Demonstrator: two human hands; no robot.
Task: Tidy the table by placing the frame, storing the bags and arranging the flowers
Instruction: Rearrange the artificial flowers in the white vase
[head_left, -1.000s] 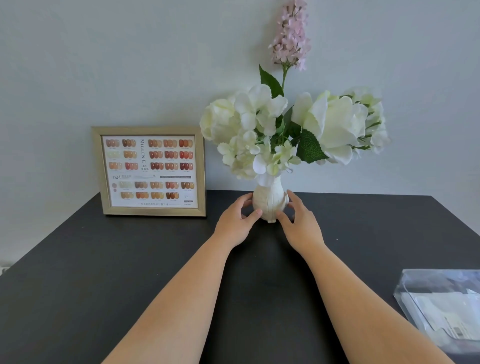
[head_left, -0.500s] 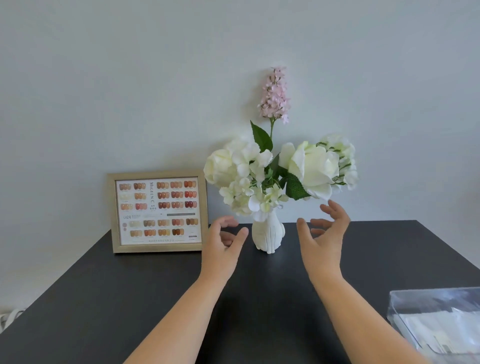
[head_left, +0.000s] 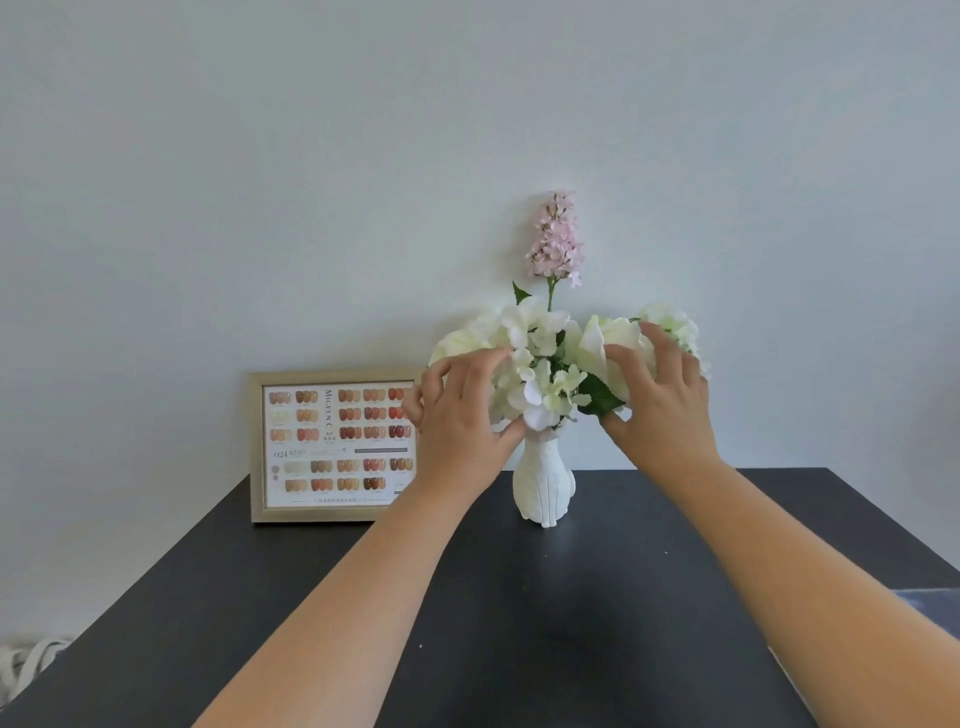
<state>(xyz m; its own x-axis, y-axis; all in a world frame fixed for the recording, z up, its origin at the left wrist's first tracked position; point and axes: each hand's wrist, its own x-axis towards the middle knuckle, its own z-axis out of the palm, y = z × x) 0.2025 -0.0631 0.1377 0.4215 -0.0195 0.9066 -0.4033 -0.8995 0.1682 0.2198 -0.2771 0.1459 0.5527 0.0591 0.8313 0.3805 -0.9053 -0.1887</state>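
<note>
A white hand-shaped vase (head_left: 543, 483) stands upright at the back of the dark table (head_left: 519, 634). It holds white flowers (head_left: 545, 374) and a tall pink flower spike (head_left: 555, 239). My left hand (head_left: 462, 421) cups the left white blooms, with the thumb under them. My right hand (head_left: 662, 400) wraps over the right white bloom, fingers spread and thumb beneath. A gold-coloured picture frame (head_left: 332, 447) with a nail-colour chart leans against the wall, left of the vase; my left hand hides its right edge.
A sliver of a clear plastic bag (head_left: 930, 600) shows at the table's right edge. A white cord (head_left: 26, 660) lies on the floor at the lower left. A pale wall closes off the back of the table.
Both hands have let go of the vase's base and risen up to the blooms, which they now grasp. The view has tilted up, and the plastic bag has nearly left the frame.
</note>
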